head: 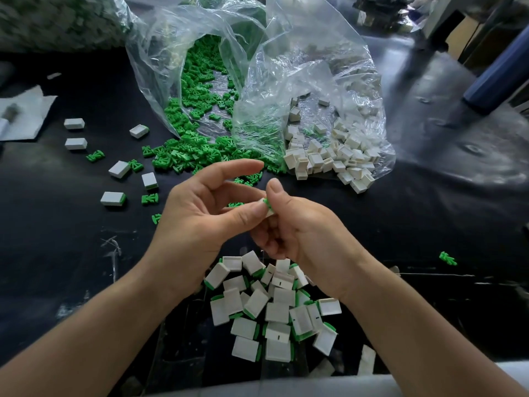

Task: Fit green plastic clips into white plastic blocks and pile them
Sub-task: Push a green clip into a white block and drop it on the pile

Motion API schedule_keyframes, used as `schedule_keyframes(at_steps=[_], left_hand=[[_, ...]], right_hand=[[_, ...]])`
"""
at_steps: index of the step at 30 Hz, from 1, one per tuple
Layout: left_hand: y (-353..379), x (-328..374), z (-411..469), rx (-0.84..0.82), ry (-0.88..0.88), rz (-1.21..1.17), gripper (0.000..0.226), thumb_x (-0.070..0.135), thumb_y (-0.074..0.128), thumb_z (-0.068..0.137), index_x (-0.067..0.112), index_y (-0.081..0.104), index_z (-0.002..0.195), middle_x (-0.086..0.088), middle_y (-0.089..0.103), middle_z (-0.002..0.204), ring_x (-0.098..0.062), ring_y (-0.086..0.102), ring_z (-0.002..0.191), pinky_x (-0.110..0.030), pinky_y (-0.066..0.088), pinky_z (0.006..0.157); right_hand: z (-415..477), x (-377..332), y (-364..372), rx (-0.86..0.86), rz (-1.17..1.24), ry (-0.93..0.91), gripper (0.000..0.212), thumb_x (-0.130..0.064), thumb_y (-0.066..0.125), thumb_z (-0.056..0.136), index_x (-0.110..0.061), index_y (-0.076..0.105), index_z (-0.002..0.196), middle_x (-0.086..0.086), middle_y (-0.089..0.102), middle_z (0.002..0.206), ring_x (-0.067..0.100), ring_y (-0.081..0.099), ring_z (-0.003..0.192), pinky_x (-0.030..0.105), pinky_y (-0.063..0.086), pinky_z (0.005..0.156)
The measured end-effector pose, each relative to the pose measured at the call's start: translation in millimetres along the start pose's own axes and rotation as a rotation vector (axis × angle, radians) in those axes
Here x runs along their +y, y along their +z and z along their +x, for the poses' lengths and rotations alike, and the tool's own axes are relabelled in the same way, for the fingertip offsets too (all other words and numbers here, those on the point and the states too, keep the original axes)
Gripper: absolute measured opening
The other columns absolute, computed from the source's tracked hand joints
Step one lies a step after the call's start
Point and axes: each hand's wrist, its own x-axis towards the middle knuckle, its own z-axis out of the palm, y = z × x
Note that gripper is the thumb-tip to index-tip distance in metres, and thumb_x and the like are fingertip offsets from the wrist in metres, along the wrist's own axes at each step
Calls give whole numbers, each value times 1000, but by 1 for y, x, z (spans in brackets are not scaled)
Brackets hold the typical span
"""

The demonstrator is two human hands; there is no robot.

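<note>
Above the middle of the black table, my right hand [292, 222] pinches a small white block with a green clip [267, 206] in its open end. My left hand [206, 207] meets it from the left, thumb tip pressing on the block, the other fingers extended. Below my hands lies a pile of assembled blocks [274, 310], white with green edges. Loose green clips [189, 156] spill from a clear bag [177, 67]. Empty white blocks [329, 159] sit in a second clear bag [315, 75] to the right.
A few assembled blocks [113, 198] and stray clips [149, 198] lie scattered on the left of the table [57, 239]. One clip [447, 258] lies alone at right. A white paper [23, 116] sits far left, a dark blue cylinder [498, 78] far right.
</note>
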Motion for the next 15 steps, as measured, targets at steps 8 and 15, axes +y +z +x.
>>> schedule_keyframes(at_steps=[8,15], left_hand=[[-1,-1,0,-11,-32,-14,35,-1,60,69,13,66,100,-10,71,72,-28,63,55,-31,53,53],[1,-3,0,4,-40,5,36,1,62,67,15,66,99,-10,71,73,-28,64,57,-31,55,56]], right_hand=[[-1,0,2,55,-128,-69,41,-57,37,74,-20,50,64,-11,50,55,2,41,50,12,36,51],[-1,4,3,133,-243,-93,50,-60,31,75,-15,53,65,-13,49,54,2,42,53,18,38,57]])
